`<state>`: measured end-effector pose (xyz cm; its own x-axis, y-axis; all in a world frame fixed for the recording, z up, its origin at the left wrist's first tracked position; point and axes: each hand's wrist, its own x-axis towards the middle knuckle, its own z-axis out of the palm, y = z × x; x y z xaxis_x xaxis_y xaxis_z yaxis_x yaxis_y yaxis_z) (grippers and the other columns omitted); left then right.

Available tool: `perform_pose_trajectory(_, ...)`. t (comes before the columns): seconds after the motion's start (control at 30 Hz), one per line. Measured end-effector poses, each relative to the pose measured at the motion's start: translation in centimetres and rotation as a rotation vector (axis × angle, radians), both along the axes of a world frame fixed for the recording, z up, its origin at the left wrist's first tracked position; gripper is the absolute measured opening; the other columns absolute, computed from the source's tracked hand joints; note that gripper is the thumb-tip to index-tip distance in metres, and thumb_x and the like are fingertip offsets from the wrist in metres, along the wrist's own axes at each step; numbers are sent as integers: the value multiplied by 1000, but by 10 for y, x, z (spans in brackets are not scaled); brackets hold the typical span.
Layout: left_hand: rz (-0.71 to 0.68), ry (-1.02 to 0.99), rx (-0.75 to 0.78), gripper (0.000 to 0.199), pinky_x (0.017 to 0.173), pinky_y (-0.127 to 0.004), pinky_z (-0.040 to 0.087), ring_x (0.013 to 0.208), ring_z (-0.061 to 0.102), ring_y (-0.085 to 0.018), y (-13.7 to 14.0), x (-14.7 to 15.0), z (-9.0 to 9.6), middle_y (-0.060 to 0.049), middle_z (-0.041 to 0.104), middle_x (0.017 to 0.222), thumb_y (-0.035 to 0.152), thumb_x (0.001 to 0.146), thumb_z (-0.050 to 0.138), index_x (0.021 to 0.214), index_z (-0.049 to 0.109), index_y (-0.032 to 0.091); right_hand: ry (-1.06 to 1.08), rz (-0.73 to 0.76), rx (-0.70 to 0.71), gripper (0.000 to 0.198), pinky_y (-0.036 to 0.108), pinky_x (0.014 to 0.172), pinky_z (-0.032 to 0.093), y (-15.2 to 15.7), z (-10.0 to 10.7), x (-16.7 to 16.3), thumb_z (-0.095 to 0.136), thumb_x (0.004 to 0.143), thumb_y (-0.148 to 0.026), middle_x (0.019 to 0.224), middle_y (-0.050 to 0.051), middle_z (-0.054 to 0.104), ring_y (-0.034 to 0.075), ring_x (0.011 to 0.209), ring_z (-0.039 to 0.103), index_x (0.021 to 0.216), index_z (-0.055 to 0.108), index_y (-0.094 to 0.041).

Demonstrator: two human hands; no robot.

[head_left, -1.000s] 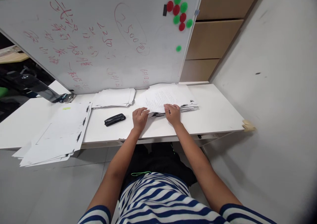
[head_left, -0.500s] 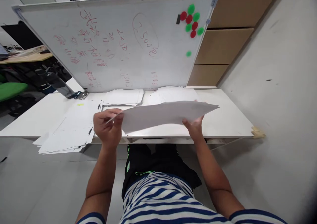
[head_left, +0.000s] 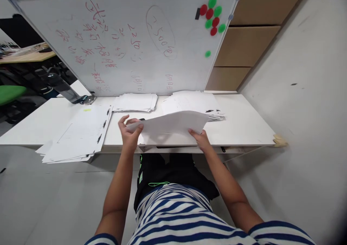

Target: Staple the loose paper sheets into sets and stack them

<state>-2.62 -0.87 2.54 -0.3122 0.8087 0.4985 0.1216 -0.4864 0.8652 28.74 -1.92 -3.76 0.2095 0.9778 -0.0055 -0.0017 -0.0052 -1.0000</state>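
White stack [head_left: 73,136] at left. Then left hand [head_left: 130,137], pinching one end of bent paper [head_left: 168,125], held up over table [head_left: 244,129]. Then right hand [head_left: 202,139], pinching the other end. Looks like the holding-up step; to set down flat, needs gentle, even pinching.

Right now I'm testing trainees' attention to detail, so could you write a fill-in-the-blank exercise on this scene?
The raised paper is held by the left grip and the ____ grip.
The writing on the whiteboard is ____.
The lowest magnet there is ____.
The shirt is striped white and ____.

Missing words: right; red; green; blue.
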Motion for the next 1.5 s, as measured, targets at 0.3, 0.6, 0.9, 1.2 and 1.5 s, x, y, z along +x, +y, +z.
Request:
perform_pose_trajectory(0.3, -156, -65, -525, 59, 92, -42, 55, 104, 70, -30, 2, -11, -50, -13, 76, 105, 53, 61, 88, 102, 72, 13, -54, -51, -25, 47, 44, 92, 59, -6, -19, -11, 82, 68, -53, 104, 12, 78, 32, 103, 73, 97, 75, -17)
perform_pose_trajectory(0.6, -36, -7, -602, 50, 90, -44, 57, 101, 71, -31, -13, 5, -68, -13, 77, 104, 51, 66, 84, 98, 75, 14, -76, -191, -19, 43, 44, 93, 61, -13, -40, -30, 76, 76, -57, 107, 11, 78, 33, 107, 73, 101, 74, -21)
perform_pose_trajectory(0.9, 5, 22, -600, 51, 82, -41, 58, 96, 72, -31, -15, 19, -54, -13, 77, 96, 55, 67, 82, 93, 74, 12, -81, -241, -47, 48, 39, 98, 58, -17, -36, -35, 76, 76, -57, 108, 11, 78, 31, 110, 71, 102, 73, -17)
perform_pose_trajectory(1.2, 128, 118, -372, 55, 93, -42, 52, 111, 64, -26, 23, -30, -34, -13, 69, 117, 65, 95, 39, 118, 61, 20, 80, -282, -188, 52, 40, 101, 57, -43, -32, -2, 82, 71, -52, 118, 10, 75, 31, 114, 70, 110, 72, -17)
perform_pose_trajectory(1.5, 274, 1018, -391, 42, 102, -48, 44, 121, 52, -35, 62, -64, -84, -16, 61, 124, 48, 93, 56, 124, 58, 20, 231, -107, -362, 45, 42, 106, 55, -60, -27, 11, 86, 68, -39, 120, 9, 75, 31, 117, 69, 107, 73, -20)
